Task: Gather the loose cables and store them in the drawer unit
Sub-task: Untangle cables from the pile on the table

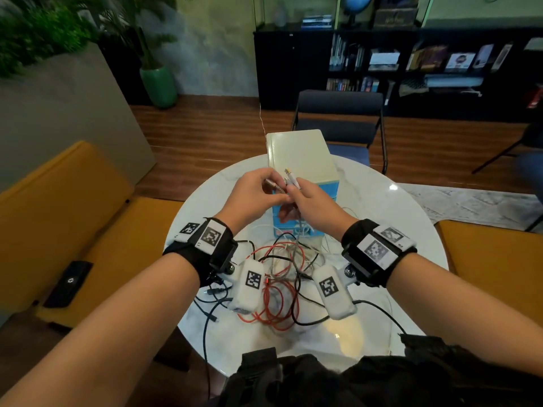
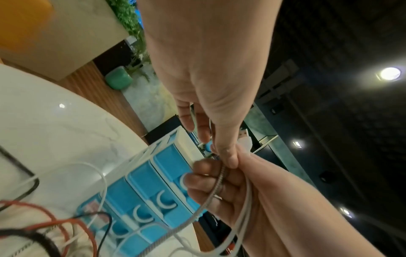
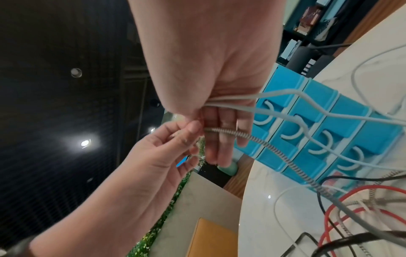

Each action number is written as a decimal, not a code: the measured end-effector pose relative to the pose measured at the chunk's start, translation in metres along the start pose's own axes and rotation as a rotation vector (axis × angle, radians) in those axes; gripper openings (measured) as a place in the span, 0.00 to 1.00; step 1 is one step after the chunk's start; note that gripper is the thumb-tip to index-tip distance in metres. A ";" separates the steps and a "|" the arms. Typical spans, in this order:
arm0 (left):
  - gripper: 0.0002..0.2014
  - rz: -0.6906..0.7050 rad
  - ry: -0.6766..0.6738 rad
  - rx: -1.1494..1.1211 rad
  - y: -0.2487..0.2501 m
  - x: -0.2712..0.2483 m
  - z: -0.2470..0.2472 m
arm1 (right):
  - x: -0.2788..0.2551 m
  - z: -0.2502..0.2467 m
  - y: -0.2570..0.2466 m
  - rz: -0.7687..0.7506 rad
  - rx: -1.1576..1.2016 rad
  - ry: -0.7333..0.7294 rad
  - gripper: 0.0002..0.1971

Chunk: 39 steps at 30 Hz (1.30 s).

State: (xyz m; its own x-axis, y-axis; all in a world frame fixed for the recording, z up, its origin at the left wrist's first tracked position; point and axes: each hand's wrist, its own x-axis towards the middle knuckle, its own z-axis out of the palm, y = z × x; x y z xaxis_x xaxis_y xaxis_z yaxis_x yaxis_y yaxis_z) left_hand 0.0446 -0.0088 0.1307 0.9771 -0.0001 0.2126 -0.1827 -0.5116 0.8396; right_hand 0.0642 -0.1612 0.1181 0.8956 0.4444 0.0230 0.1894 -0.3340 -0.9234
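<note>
Tangled red, black and white cables [image 1: 276, 292] heap on the table [image 1: 396, 218] below my wrists. Left hand [image 1: 252, 195] pinches the braided cable [image 3: 252, 137] end; right hand [image 1: 314, 201] grips white cables [image 3: 285, 97], raised before the blue drawer unit [image 1: 305, 160], drawers closed.

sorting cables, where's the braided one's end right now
In the head view the braided cable end is pinched by the left hand, beside the right hand, above the drawer unit.
</note>
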 end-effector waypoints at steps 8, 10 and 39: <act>0.25 -0.374 -0.204 -0.407 -0.004 -0.016 0.038 | 0.005 -0.011 -0.005 0.023 0.202 0.186 0.10; 0.27 -0.446 -0.428 -0.519 -0.010 -0.020 0.039 | 0.006 -0.014 -0.003 0.038 0.240 0.219 0.10; 0.07 -0.027 -0.355 0.106 -0.020 -0.008 0.026 | 0.003 -0.011 0.007 -0.027 -0.453 0.028 0.16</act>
State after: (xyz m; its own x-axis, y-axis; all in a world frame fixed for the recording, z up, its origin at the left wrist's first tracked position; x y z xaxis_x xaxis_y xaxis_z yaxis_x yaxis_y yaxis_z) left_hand 0.0430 -0.0206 0.0988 0.9615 -0.2745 -0.0112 -0.1625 -0.6013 0.7824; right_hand 0.0722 -0.1713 0.1157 0.8972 0.4374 0.0613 0.3645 -0.6549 -0.6619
